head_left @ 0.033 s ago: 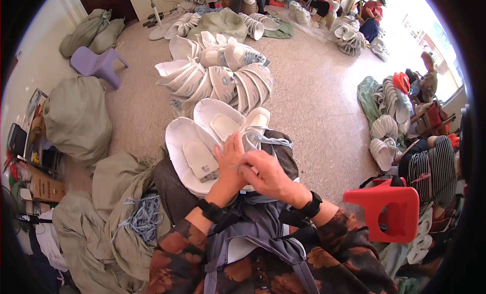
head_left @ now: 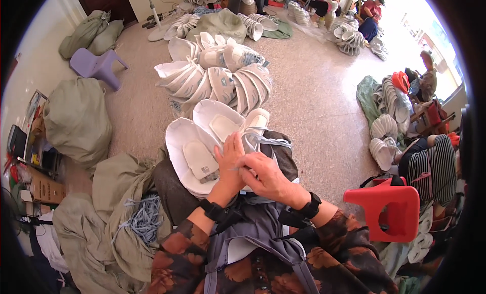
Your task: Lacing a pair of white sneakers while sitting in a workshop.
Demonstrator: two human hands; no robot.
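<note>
White shoe uppers [head_left: 190, 155] lie in my lap, two of them turned with their pale insides up. Beside them on the right is an upper with a beige tongue [head_left: 257, 119], with light blue laces [head_left: 273, 140] trailing from it. My left hand [head_left: 232, 160] rests over the uppers, its fingers stretched out flat. Curled against the back of that hand, my right hand [head_left: 268, 177] has thumb and forefinger pinched together. A thin greyish bit shows by its fingertips, too small to name. The fingers hide the part of the upper under them.
Ahead on the floor stands a ring of stacked uppers [head_left: 215, 81]. A bundle of blue laces [head_left: 145, 219] lies on olive cloth to my left, near a full sack [head_left: 77, 119] and a purple stool [head_left: 96, 64]. On the right is a red stool [head_left: 385, 208]; several people sit farther off.
</note>
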